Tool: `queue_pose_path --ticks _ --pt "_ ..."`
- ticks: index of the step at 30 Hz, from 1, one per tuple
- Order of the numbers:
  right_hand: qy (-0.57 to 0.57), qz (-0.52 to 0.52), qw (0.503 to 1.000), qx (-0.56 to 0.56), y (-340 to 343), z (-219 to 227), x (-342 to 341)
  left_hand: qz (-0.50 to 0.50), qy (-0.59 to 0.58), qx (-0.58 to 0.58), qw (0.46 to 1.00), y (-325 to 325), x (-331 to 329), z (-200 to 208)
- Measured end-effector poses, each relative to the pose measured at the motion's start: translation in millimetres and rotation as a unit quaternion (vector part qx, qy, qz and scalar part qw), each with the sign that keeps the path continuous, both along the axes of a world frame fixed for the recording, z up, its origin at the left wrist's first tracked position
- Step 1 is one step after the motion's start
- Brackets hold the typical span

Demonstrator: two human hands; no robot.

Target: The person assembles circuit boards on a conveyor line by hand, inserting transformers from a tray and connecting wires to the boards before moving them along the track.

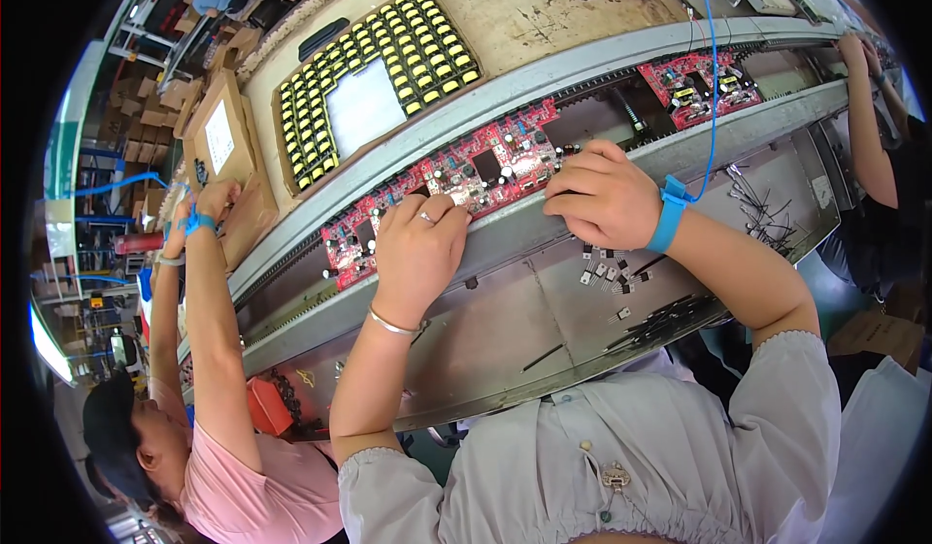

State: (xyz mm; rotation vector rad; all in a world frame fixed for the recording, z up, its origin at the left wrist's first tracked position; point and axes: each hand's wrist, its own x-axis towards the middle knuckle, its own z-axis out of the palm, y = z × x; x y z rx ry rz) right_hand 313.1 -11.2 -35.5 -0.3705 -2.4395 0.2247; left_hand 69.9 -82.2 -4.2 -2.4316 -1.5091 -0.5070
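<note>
Red circuit boards (493, 164) full of small parts lie in a row along the conveyor rail (520, 216) before me. My left hand (419, 253), with a ring and a bangle, is closed at the near edge of the boards, its fingers curled down on them. At the right end of the row, my right hand (607, 195) bends its fingers round the near corner of a board; its thumb is on the rail side and the tips are partly hidden. A blue wrist strap (669, 216) with a coiled cord is on my right wrist.
Below the rail, a metal tray (485, 321) holds loose black transistors (604, 270) and thin dark leads. Another red board (701, 90) is further right. Behind the rail stands a tray of yellow-topped parts (427, 54). Co-workers' arms (216, 292) reach in at left and right.
</note>
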Motion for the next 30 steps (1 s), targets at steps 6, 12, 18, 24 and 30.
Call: queue_pose_path --ticks 6,12,18,24,30 --pt "0.007 0.009 1.0 0.001 7 3 -2 -0.012 -0.037 -0.013 0.999 13 -4 0" --pt "0.003 0.012 1.0 -0.004 2 7 -4 -0.01 -0.035 -0.008 0.999 4 -7 2" --pt "0.023 0.021 0.999 -0.023 10 21 -9 0.015 0.017 -0.009 1.0 -7 -17 21" --pt "0.039 0.085 0.988 -0.124 14 52 -37 0.08 -0.012 0.075 0.994 25 -73 50" --pt "-0.055 0.032 0.997 -0.042 113 70 -165 0.178 0.013 0.006 0.984 129 -165 33"
